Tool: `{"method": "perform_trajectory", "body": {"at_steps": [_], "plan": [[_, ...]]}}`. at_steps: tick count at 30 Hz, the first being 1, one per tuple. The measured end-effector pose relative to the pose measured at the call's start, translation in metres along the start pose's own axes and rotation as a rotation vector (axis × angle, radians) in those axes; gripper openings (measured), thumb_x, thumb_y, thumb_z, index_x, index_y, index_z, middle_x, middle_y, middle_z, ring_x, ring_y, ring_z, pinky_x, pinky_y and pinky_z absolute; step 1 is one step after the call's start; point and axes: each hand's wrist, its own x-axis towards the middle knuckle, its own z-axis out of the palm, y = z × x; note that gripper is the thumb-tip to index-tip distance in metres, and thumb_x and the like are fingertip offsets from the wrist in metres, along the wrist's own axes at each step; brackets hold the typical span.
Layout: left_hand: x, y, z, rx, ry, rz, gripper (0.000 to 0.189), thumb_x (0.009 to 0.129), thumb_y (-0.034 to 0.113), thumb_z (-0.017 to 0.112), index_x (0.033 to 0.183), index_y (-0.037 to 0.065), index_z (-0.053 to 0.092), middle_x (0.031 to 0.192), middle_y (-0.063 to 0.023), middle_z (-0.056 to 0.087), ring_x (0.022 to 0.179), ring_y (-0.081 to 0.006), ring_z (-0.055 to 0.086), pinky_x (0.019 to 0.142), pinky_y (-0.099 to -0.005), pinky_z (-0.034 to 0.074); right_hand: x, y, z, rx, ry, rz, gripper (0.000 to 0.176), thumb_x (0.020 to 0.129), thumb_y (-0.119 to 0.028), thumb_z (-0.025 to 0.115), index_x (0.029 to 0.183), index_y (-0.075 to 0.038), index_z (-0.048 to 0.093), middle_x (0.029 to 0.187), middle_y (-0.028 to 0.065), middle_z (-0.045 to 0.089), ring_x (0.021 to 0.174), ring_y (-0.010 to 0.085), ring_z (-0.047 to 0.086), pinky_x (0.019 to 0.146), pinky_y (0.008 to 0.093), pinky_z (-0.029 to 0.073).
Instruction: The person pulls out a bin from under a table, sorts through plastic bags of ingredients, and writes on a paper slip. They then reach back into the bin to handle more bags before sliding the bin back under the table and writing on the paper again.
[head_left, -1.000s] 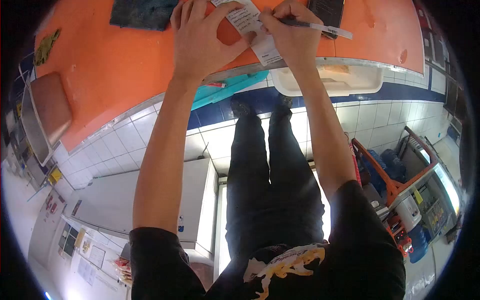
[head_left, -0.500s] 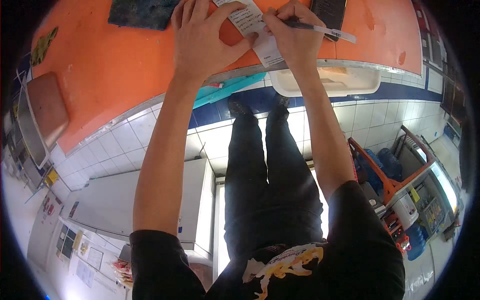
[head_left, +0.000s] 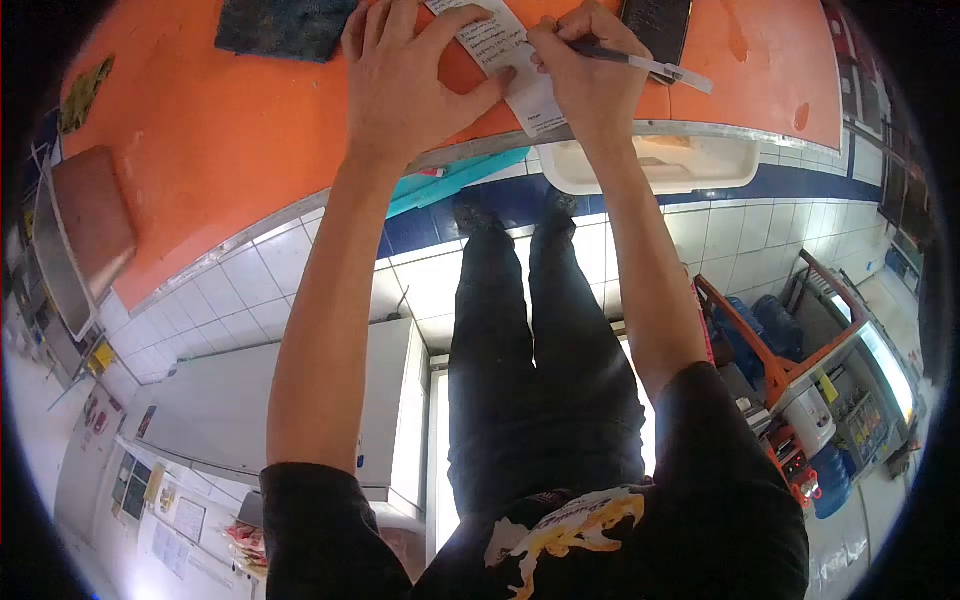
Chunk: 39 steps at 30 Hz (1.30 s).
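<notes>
A narrow slip of white paper (head_left: pixel 535 98) with several lines of handwriting lies on the orange tabletop (head_left: pixel 220 150). My left hand (head_left: pixel 405 100) rests beside it, palm down with fingers spread, and its thumb and forefinger touch the slip's left side. A clear-barrelled pen with a dark grip (head_left: pixel 650 67) is pinched in my right hand (head_left: pixel 598 85) over the paper's right edge. The pen's tip is hidden behind my fingers. Just beyond the right hand lies a flat black object (head_left: pixel 660 28), partly cut off by the frame's top.
A dark cloth (head_left: pixel 280 28) lies left of my left hand. Farther left are a crumpled green-yellow piece (head_left: pixel 85 95) and a brown-sided container (head_left: pixel 92 210). Below the table's edge are a white tub (head_left: pixel 715 165) and a turquoise tray-like thing (head_left: pixel 455 185).
My right hand has shifted very slightly on the paper, and the pen's rear end dips a little lower. My left hand stays in place.
</notes>
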Motion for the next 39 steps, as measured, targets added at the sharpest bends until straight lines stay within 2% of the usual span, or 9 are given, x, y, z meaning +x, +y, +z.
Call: {"method": "perform_trajectory", "body": {"at_steps": [3,21,23,27,30,32,36,38,39], "plan": [[0.000,-0.001,0.000,-0.010,-0.015,-0.008,0.053,0.075,0.036,0.088,0.121,0.014,0.073,0.143,-0.0124,0.052,0.141,-0.0378,0.042,0.123,-0.0587,0.024,0.000,0.002,0.001,0.021,0.023,0.074,0.033,0.082,0.010,0.076,0.072,-0.004,0.048,0.066,0.0008,0.051,0.058,0.0064,0.052,0.051,0.0253,0.043],[-0.003,-0.001,0.005,0.007,-0.010,0.040,0.053,0.076,0.034,0.086,0.122,0.013,0.072,0.142,-0.0119,0.054,0.140,-0.0380,0.045,0.123,-0.0615,0.025,-0.005,0.002,-0.005,0.028,0.074,-0.013,0.031,0.085,0.009,0.074,0.074,-0.004,0.049,0.066,0.0043,0.054,0.059,0.0105,0.055,0.053,0.0273,0.043],[-0.007,-0.016,0.019,0.093,0.079,0.132,0.055,0.080,0.050,0.086,0.129,0.027,0.072,0.148,-0.0053,0.055,0.143,-0.0311,0.044,0.120,-0.0568,0.030,-0.017,0.011,-0.013,-0.030,0.125,-0.001,0.032,0.088,-0.008,0.087,0.079,-0.005,0.057,0.071,0.0017,0.066,0.064,0.0048,0.060,0.056,0.0225,0.045],[0.002,-0.009,0.014,0.041,0.038,0.171,0.070,0.085,0.038,0.085,0.143,0.010,0.058,0.152,-0.0140,0.054,0.144,-0.0386,0.046,0.120,-0.0544,0.032,-0.082,-0.038,-0.053,0.043,0.179,-0.124,0.034,0.088,-0.008,0.086,0.072,-0.008,0.055,0.071,0.0051,0.055,0.056,0.0144,0.050,0.050,0.0309,0.041],[0.003,-0.007,0.012,0.047,0.034,0.229,0.068,0.094,0.028,0.079,0.148,0.000,0.050,0.155,-0.0236,0.049,0.145,-0.0417,0.044,0.122,-0.0530,0.032,-0.165,-0.050,-0.109,0.034,0.088,0.043,0.032,0.090,-0.006,0.083,0.074,-0.006,0.056,0.071,0.0071,0.053,0.058,0.0187,0.052,0.052,0.0308,0.040],[-0.007,-0.009,0.014,0.072,0.070,0.158,0.066,0.101,0.031,0.072,0.151,-0.002,0.045,0.157,-0.0234,0.045,0.146,-0.0394,0.042,0.122,-0.0520,0.033,-0.223,-0.045,-0.152,0.051,-0.004,0.224,0.028,0.092,-0.005,0.081,0.076,-0.005,0.057,0.072,0.0071,0.053,0.061,0.0200,0.055,0.053,0.0313,0.041],[-0.044,0.042,0.015,0.140,0.360,0.083,0.054,0.109,0.033,0.059,0.141,-0.008,0.047,0.139,-0.0234,0.050,0.127,-0.0382,0.049,0.113,-0.0526,0.038,-0.313,0.014,-0.225,0.035,-0.013,0.439,0.022,0.094,-0.005,0.078,0.080,-0.002,0.061,0.073,0.0076,0.054,0.062,0.0214,0.056,0.056,0.0336,0.045],[-0.093,0.094,0.051,-0.030,0.283,0.129,0.047,0.107,0.025,0.060,0.139,-0.007,0.047,0.131,-0.0216,0.052,0.117,-0.0365,0.051,0.108,-0.0516,0.040,-0.345,0.056,-0.254,-0.137,0.007,0.535,0.019,0.096,-0.008,0.077,0.084,-0.001,0.064,0.076,0.0087,0.055,0.062,0.0224,0.056,0.056,0.0340,0.046],[-0.129,0.102,0.063,0.035,0.089,0.124,0.040,0.101,0.015,0.066,0.133,-0.005,0.054,0.126,-0.0204,0.057,0.114,-0.0362,0.056,0.105,-0.0518,0.043,-0.352,0.076,-0.266,-0.141,0.101,0.566,0.019,0.097,-0.010,0.076,0.086,-0.001,0.066,0.076,0.0096,0.055,0.061,0.0226,0.055,0.056,0.0351,0.044]]}}
